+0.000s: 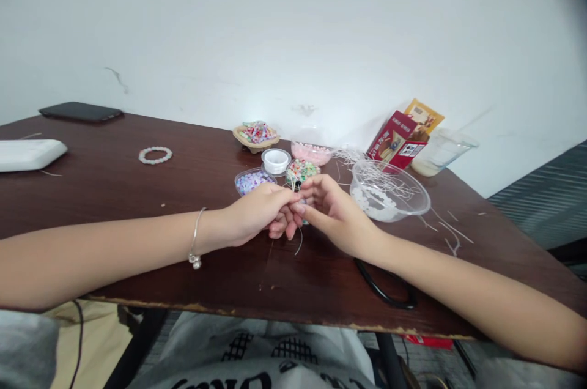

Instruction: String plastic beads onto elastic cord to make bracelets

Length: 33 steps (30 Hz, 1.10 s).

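Note:
Over the middle of the table, my two hands meet with their fingertips together. My left hand (252, 208), with a silver bracelet on its wrist, pinches a thin white cord (299, 243) whose loose end hangs below the fingers. My right hand (337, 211) is closed at the same spot, thumb and fingertips on the cord. A small dark piece (298, 184) shows just above the fingertips; I cannot tell what it is. Whatever lies between the fingers is mostly hidden. Right behind the hands are tubs of purple beads (252, 181) and mixed green beads (303, 172).
Farther back stand a spool of white cord (276, 161), pink beads (310, 153) and a tray of colourful beads (257, 133). At right are a clear bowl (415, 196), cord scraps (452, 233), a red box (397, 138) and a cup (443, 150). A beaded bracelet (155, 155) and phone (81, 112) lie left.

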Available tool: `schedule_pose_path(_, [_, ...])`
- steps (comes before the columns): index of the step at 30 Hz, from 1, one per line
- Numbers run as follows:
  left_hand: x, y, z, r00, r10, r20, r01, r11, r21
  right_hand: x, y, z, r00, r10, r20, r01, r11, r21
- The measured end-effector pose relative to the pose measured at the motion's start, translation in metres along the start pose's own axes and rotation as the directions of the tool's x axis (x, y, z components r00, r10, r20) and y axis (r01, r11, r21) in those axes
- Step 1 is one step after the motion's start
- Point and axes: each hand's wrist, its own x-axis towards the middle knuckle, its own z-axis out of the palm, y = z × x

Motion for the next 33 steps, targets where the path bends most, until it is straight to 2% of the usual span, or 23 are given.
schedule_pose_path(4, [0.001, -0.003, -0.001, 1.0, 0.012, -0.012, -0.011, 0.997, 0.077, 0.001, 0.0, 0.002, 0.998, 0.038, 0.058, -0.032, 0.994, -0.106])
schedule_pose_path(9, [0.002, -0.004, -0.001, 0.999, 0.037, -0.018, -0.036, 0.997, 0.074, -0.001, -0.009, -0.003, 0.998, 0.051, -0.046, -0.064, 0.926, -0.373])
schedule_pose_path(11, [0.002, -0.004, -0.001, 0.999, 0.031, -0.045, -0.03, 0.999, 0.04, -0.004, -0.012, -0.004, 0.996, -0.012, -0.092, -0.036, 0.863, -0.504])
schedule_pose_path(14, [0.002, -0.003, -0.003, 0.998, 0.025, -0.064, -0.024, 1.0, 0.017, -0.006, -0.014, -0.004, 0.985, -0.147, -0.094, 0.057, 0.783, -0.619])
schedule_pose_path(19, [0.004, -0.005, -0.003, 0.998, 0.012, -0.059, -0.01, 0.999, 0.042, -0.003, -0.007, -0.004, 0.966, -0.248, -0.068, 0.15, 0.758, -0.635])
schedule_pose_path(22, [0.007, -0.008, -0.002, 0.998, -0.017, -0.061, 0.018, 1.0, 0.025, -0.001, 0.0, -0.004, 0.963, -0.266, -0.041, 0.174, 0.732, -0.659])
schedule_pose_path(25, [0.008, -0.01, -0.001, 0.999, -0.026, -0.044, 0.026, 1.0, -0.007, 0.0, 0.002, -0.006, 0.973, -0.228, -0.032, 0.153, 0.746, -0.648])
schedule_pose_path(29, [0.007, -0.008, -0.002, 1.0, -0.013, -0.025, 0.012, 0.999, -0.04, 0.002, -0.007, -0.01, 0.991, -0.11, -0.074, 0.049, 0.821, -0.568])
schedule_pose_path(33, [0.006, -0.004, -0.005, 0.999, 0.034, -0.029, -0.033, 0.999, 0.022, 0.003, -0.013, -0.012, 0.991, -0.062, -0.122, -0.008, 0.863, -0.504])
